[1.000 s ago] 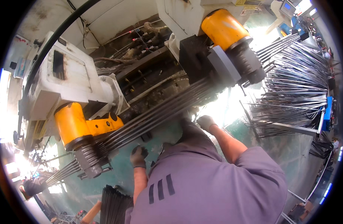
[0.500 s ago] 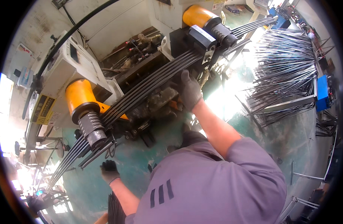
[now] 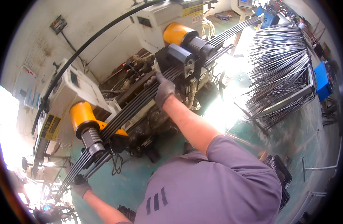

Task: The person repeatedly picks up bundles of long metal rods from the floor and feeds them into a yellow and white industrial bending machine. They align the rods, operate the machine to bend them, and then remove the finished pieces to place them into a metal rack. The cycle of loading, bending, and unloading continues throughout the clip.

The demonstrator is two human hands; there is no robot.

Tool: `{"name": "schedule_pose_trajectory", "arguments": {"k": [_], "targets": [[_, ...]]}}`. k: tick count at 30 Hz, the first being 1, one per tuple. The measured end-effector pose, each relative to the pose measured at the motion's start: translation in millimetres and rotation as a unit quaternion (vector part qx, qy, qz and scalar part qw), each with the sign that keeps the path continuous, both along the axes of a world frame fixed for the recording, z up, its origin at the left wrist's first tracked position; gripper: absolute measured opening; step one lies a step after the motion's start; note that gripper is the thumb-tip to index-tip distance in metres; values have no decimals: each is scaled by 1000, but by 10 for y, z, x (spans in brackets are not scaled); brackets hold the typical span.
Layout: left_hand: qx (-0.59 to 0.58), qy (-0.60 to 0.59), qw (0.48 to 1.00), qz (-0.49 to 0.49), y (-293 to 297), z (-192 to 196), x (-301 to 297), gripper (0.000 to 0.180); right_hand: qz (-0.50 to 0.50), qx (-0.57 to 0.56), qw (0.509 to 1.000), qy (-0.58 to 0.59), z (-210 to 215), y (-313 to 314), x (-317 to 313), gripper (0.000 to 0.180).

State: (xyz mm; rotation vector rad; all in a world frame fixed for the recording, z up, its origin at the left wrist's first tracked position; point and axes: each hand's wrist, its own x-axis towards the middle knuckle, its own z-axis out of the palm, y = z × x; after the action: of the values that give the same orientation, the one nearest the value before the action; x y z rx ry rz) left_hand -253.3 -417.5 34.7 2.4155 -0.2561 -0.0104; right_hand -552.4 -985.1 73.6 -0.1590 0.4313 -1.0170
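Observation:
Several long dark metal rods [image 3: 134, 104] lie side by side across a machine, running from lower left to upper right. My gloved right hand [image 3: 164, 90] is on the bundle near the upper clamp block, its fingers curled over the rods. At the lower left, my gloved left hand [image 3: 81, 185] is closed at the near edge of the same rods, its fingertips partly hidden. Between the hands, the rods pass the lower orange cylinder head [image 3: 81, 113] with its ribbed dark metal end. The upper orange cylinder head [image 3: 177, 34] stands beyond my right hand, beside the dark clamp block [image 3: 180, 54].
A large stack of metal rods [image 3: 279, 71] rests on a rack at the right. Behind the machine, a thick black hose [image 3: 100, 30] arches across the pale wall. A blue box [image 3: 321, 80] stands beyond the rack. Dark items [image 3: 278, 168] lie beside my right side.
My right hand has moved up and left from below the bundle onto the rods. My left hand has gone left and down to the rods' lower-left stretch. The view has shifted.

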Motion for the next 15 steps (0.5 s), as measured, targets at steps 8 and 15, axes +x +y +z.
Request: {"name": "schedule_pose_trajectory", "arguments": {"k": [8,15], "targets": [[-101,25,993,49,180,423,231,44,20,2,1000,-16,-64,13,19,14],[-576,56,810,98,-778,1927,-139,31,8,12,1000,-23,-130,-31,22,13]]}}
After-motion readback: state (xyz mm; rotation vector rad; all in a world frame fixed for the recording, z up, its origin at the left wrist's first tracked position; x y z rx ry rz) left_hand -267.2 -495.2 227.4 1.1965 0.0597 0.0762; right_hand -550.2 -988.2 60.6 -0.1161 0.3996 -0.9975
